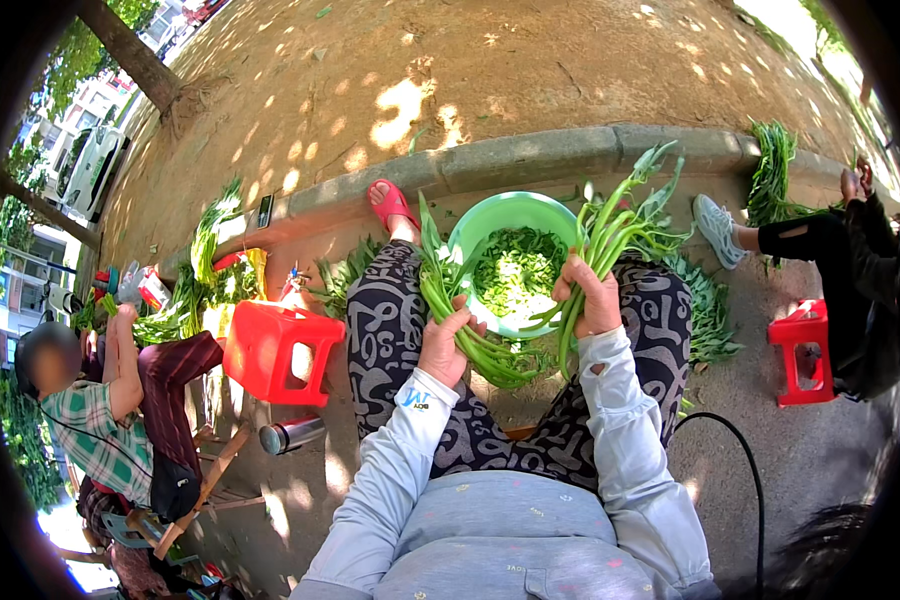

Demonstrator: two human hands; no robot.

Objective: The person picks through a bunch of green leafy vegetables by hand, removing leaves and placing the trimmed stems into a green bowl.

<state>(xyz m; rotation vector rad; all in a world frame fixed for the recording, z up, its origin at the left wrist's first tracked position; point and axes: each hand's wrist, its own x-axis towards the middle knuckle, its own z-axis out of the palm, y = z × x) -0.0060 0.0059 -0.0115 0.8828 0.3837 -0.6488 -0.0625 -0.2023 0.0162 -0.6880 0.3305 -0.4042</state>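
Observation:
My left hand (444, 345) is closed around a bunch of leafy green stems (439, 289), whose cut-looking ends hang towards the right below the basin. My right hand (591, 296) grips a second bunch of long green stems (621, 232), with leaves pointing up and away. Between and beyond the hands, a light green plastic basin (471, 210) stands on the ground between my legs. Small pieces of stem and leaf (517, 274) lie inside it, partly in bright sun. My fingertips are partly hidden by the stems.
Leafy greens lie beside both my legs (345, 277) (701, 311). A red plastic stool (274, 352) and a metal flask (292, 435) are at left; another red stool (802, 352) is at right. People sit on both sides. A stone kerb (525, 157) runs beyond the basin, with a phone (265, 211) on it.

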